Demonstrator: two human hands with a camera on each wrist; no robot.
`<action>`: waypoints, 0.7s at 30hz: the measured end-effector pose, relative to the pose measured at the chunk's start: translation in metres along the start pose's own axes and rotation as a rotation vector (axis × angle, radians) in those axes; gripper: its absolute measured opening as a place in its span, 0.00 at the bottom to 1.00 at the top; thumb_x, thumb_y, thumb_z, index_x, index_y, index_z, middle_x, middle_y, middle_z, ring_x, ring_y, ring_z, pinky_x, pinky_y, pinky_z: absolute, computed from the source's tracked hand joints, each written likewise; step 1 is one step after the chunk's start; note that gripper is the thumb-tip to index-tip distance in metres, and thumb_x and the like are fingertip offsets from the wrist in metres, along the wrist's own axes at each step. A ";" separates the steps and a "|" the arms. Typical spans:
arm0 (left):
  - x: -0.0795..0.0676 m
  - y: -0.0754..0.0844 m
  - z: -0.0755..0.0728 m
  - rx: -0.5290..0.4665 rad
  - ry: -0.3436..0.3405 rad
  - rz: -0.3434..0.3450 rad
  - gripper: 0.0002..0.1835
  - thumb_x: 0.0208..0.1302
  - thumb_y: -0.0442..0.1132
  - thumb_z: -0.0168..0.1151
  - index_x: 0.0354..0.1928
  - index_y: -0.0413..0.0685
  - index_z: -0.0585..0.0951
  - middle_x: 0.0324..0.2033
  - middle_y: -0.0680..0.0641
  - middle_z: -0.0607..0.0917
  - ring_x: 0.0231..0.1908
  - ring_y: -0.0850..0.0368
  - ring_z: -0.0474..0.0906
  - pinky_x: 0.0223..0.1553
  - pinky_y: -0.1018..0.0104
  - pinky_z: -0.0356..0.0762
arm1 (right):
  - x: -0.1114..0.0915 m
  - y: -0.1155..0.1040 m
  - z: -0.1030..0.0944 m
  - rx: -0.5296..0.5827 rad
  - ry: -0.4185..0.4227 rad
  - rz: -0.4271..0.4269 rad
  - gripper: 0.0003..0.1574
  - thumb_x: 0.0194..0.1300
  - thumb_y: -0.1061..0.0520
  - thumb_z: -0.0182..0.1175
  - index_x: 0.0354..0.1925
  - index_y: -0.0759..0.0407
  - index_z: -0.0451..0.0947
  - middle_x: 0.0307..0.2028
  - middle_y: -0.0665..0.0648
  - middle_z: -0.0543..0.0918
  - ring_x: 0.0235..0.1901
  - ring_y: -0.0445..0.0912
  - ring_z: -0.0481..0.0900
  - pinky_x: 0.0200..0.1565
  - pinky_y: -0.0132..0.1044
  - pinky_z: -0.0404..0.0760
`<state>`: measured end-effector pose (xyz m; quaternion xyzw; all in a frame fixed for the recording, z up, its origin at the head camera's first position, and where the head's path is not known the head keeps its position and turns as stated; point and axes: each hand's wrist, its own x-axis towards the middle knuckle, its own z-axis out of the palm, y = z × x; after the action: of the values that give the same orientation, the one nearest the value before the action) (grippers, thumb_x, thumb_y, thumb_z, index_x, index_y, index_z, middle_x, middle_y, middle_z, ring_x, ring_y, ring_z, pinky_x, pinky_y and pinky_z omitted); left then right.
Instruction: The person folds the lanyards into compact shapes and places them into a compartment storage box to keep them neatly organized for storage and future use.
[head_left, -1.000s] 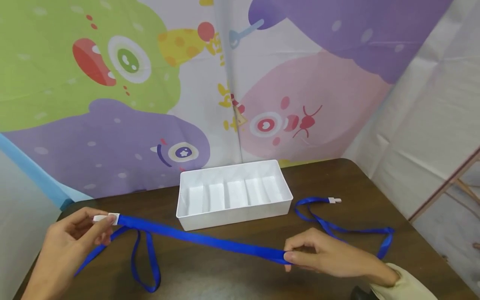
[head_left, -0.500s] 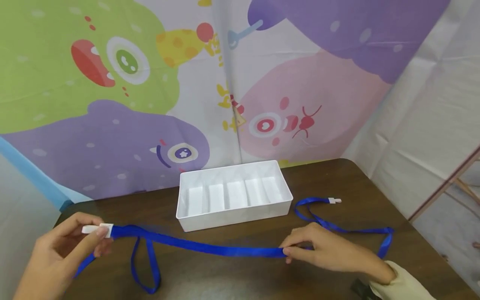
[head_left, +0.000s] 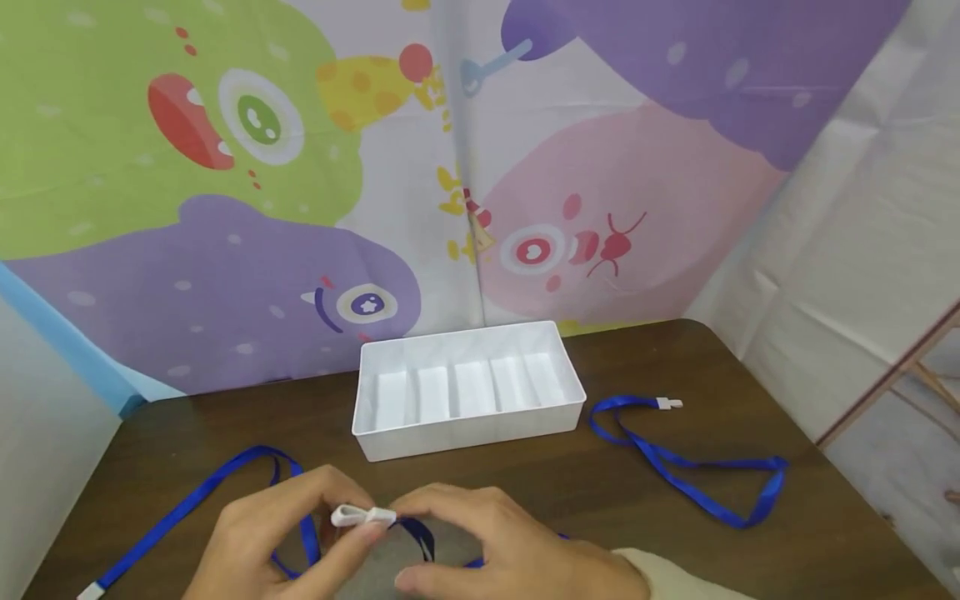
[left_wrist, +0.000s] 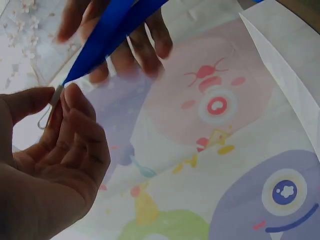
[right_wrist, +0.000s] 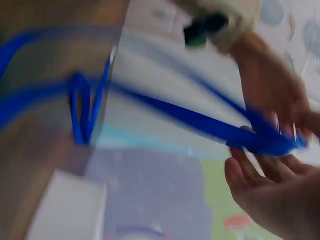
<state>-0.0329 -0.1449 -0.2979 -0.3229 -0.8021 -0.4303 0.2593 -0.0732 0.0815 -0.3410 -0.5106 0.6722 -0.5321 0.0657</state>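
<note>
My left hand (head_left: 277,542) pinches the white clip (head_left: 365,516) of a blue lanyard between thumb and fingers, low in the middle of the head view. Close beside it is my right hand (head_left: 517,546), thumb and index finger spread apart around the dark blue strap (head_left: 422,537) by the clip. In the left wrist view the right hand (left_wrist: 120,50) shows loosely extended fingers, with the strap (left_wrist: 102,42) passing in front. Seen from the right wrist, the lanyard's two blue bands (right_wrist: 200,120) trail away from both hands, blurred.
A white box (head_left: 472,435) with ridges across its floor stands at the back of the brown table (head_left: 622,358), against a cartoon-printed cloth (head_left: 420,167). One blue lanyard (head_left: 180,508) lies at the left, another (head_left: 768,492) at the right.
My left hand has carried the clip rightward and down to the middle, and my right hand has come left to meet it. The strap, stretched between them before, now hangs slack.
</note>
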 end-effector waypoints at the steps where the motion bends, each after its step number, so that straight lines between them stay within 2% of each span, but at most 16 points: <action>1: 0.001 -0.001 -0.001 -0.004 0.018 -0.011 0.21 0.47 0.23 0.75 0.37 0.58 0.81 0.27 0.62 0.82 0.22 0.72 0.73 0.24 0.79 0.71 | 0.001 0.001 0.004 0.079 0.006 0.004 0.16 0.75 0.61 0.55 0.58 0.60 0.75 0.49 0.55 0.84 0.49 0.35 0.79 0.50 0.34 0.81; 3: 0.002 -0.005 -0.006 -0.006 0.046 -0.068 0.20 0.48 0.22 0.74 0.36 0.55 0.81 0.26 0.60 0.83 0.22 0.69 0.75 0.24 0.77 0.73 | 0.000 0.005 0.008 0.215 0.010 0.010 0.14 0.76 0.66 0.48 0.54 0.66 0.76 0.35 0.60 0.84 0.35 0.33 0.79 0.36 0.31 0.83; 4: 0.002 -0.008 -0.009 -0.004 0.065 -0.090 0.19 0.49 0.20 0.73 0.35 0.53 0.81 0.26 0.58 0.83 0.22 0.67 0.76 0.25 0.76 0.74 | -0.003 0.006 0.008 0.272 0.013 0.034 0.15 0.77 0.67 0.45 0.54 0.67 0.76 0.29 0.61 0.82 0.30 0.32 0.76 0.31 0.28 0.81; 6: 0.003 -0.013 -0.017 0.010 0.080 -0.177 0.17 0.53 0.20 0.70 0.35 0.50 0.81 0.25 0.56 0.83 0.22 0.64 0.77 0.26 0.74 0.75 | -0.010 0.010 0.005 0.339 0.014 0.067 0.16 0.78 0.69 0.42 0.57 0.69 0.72 0.22 0.62 0.75 0.24 0.33 0.71 0.23 0.27 0.74; 7: 0.003 -0.016 -0.020 0.021 0.081 -0.219 0.15 0.55 0.20 0.69 0.35 0.50 0.81 0.25 0.56 0.83 0.22 0.62 0.78 0.27 0.73 0.76 | -0.013 0.011 0.002 0.327 0.018 0.094 0.16 0.78 0.68 0.42 0.58 0.67 0.70 0.21 0.60 0.72 0.21 0.32 0.67 0.19 0.25 0.69; 9: 0.002 -0.022 -0.026 0.057 0.062 -0.293 0.13 0.59 0.23 0.68 0.36 0.51 0.81 0.25 0.57 0.83 0.22 0.61 0.79 0.27 0.73 0.78 | -0.021 0.011 -0.003 0.272 0.032 0.160 0.14 0.77 0.65 0.47 0.57 0.62 0.68 0.20 0.55 0.70 0.18 0.31 0.62 0.17 0.25 0.60; 11: 0.000 -0.027 -0.029 0.068 0.034 -0.330 0.12 0.61 0.25 0.67 0.36 0.51 0.80 0.24 0.57 0.83 0.22 0.60 0.80 0.27 0.72 0.79 | -0.026 0.010 -0.008 0.189 0.040 0.219 0.13 0.76 0.61 0.52 0.56 0.57 0.67 0.20 0.50 0.70 0.18 0.30 0.60 0.18 0.25 0.59; 13: -0.001 -0.029 -0.029 0.051 0.011 -0.335 0.12 0.62 0.25 0.66 0.37 0.52 0.80 0.24 0.57 0.83 0.22 0.60 0.80 0.27 0.71 0.78 | -0.028 0.009 -0.012 0.066 0.036 0.247 0.12 0.74 0.56 0.57 0.53 0.52 0.68 0.22 0.45 0.72 0.18 0.29 0.60 0.20 0.24 0.61; 15: -0.001 -0.027 -0.028 0.016 -0.004 -0.322 0.12 0.62 0.24 0.66 0.37 0.51 0.79 0.24 0.57 0.82 0.23 0.60 0.79 0.28 0.70 0.78 | -0.028 0.008 -0.016 -0.035 0.019 0.239 0.14 0.72 0.52 0.61 0.52 0.50 0.69 0.25 0.41 0.75 0.22 0.28 0.67 0.24 0.24 0.69; 18: 0.003 -0.022 -0.024 -0.059 -0.008 -0.246 0.14 0.60 0.21 0.65 0.38 0.49 0.79 0.25 0.55 0.81 0.23 0.60 0.78 0.28 0.70 0.76 | -0.024 0.007 -0.019 -0.137 0.003 0.190 0.19 0.71 0.50 0.62 0.56 0.48 0.69 0.38 0.41 0.83 0.37 0.31 0.79 0.40 0.28 0.79; 21: 0.010 -0.014 -0.014 -0.050 -0.033 -0.159 0.17 0.58 0.22 0.68 0.38 0.54 0.79 0.25 0.58 0.80 0.22 0.65 0.75 0.24 0.74 0.73 | -0.017 0.002 -0.019 -0.153 0.039 0.141 0.27 0.70 0.50 0.63 0.63 0.45 0.66 0.53 0.43 0.81 0.53 0.38 0.80 0.55 0.36 0.78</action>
<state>-0.0474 -0.1598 -0.2913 -0.2716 -0.8184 -0.4638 0.2031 -0.0791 0.1063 -0.3422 -0.4551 0.7461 -0.4833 0.0505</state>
